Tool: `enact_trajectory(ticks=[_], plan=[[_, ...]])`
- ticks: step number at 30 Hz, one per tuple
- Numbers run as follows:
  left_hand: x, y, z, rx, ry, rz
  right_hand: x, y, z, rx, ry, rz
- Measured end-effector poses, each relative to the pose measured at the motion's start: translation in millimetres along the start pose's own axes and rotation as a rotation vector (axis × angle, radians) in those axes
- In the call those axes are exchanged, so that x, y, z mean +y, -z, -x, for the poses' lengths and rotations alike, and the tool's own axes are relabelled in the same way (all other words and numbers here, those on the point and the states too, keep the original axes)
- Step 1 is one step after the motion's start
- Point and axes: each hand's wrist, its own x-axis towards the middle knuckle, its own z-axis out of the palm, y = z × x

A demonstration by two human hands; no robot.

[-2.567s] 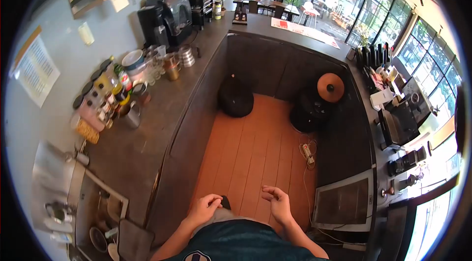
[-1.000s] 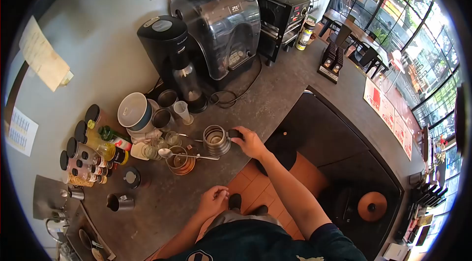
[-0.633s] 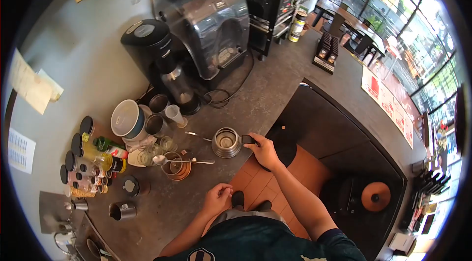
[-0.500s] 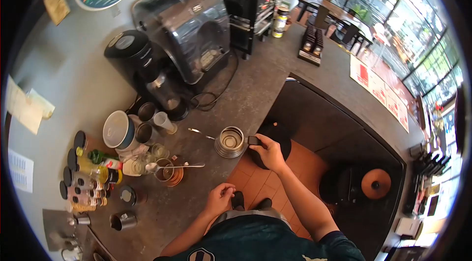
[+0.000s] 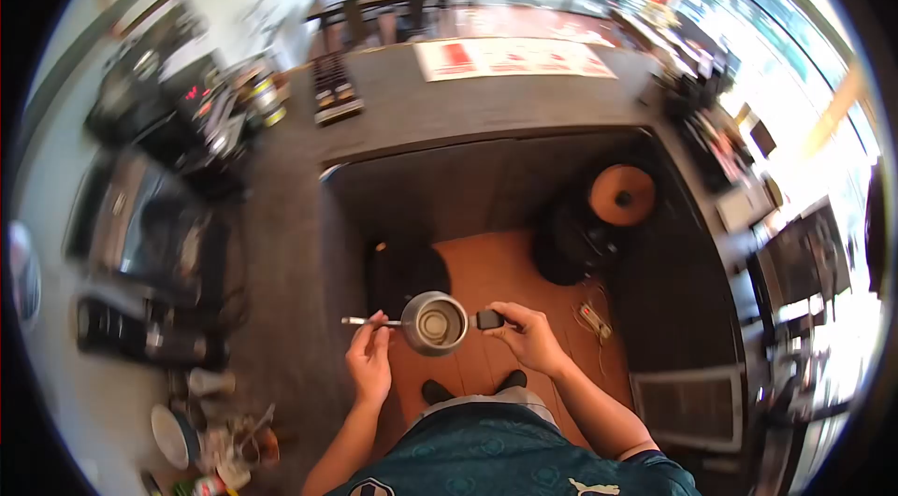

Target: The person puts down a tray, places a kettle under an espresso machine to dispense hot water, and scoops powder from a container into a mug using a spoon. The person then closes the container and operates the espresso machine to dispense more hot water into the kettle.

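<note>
Since half a second ago, the metal pot (image 5: 435, 323) has moved from beside the left-hand desk to a place over the floor in front of the person, and the left grip (image 5: 369, 367) has come up from the waist to the pot's spout (image 5: 360, 321). The right grip (image 5: 529, 339) is closed around the black handle (image 5: 488, 319), with the pot just to its left, upright, its open mouth facing up. The left grip has its fingertips at the spout, left of the pot's body; whether they pinch it or only touch it, I cannot tell.

Below lie the red-brown floorboards (image 5: 482, 262), with two dark shoes (image 5: 513, 381) on the near side. Farther right, a power strip (image 5: 593, 319) lies on the floor, and beyond it stands a black container with an orange lid (image 5: 621, 195).

The desk (image 5: 285, 206) runs along the left and across the far side. On its near left part is a bowl (image 5: 170, 436); on the far part lie red-and-white sheets (image 5: 514, 58), right of a dark rack (image 5: 335, 91).
</note>
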Motion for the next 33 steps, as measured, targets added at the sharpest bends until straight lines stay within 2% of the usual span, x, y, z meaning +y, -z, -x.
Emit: enact_trajectory(ticks=[5,11,14,16,17,21,26,32,33], plan=[[8,-89,-6,-0.347,-0.033,-0.022,17,72,81,0.335,-0.097,-0.069],[22,-236,25,-0.681,-0.043,0.025,22,170,179,0.580,-0.248,-0.038],[28,-316,49,-0.821,-0.149,-0.010,36,221,225,0.732,-0.211,-0.030],[36,-365,66,-0.957,-0.209,-0.045,41,254,252,0.820,-0.266,0.010],[44,-390,78,-0.976,-0.141,-0.038,42,269,262,0.864,-0.246,-0.030],[56,-480,107,-1.110,-0.117,0.042,52,323,299,1.073,-0.219,-0.088],[74,-575,129,-1.237,-0.103,0.037,69,384,324,1.168,-0.252,-0.087],[86,-677,133,-1.342,-0.133,0.065,85,464,326,1.246,-0.233,0.079],[86,-696,131,-1.352,-0.127,0.069,95,476,321,1.292,-0.171,0.002]])
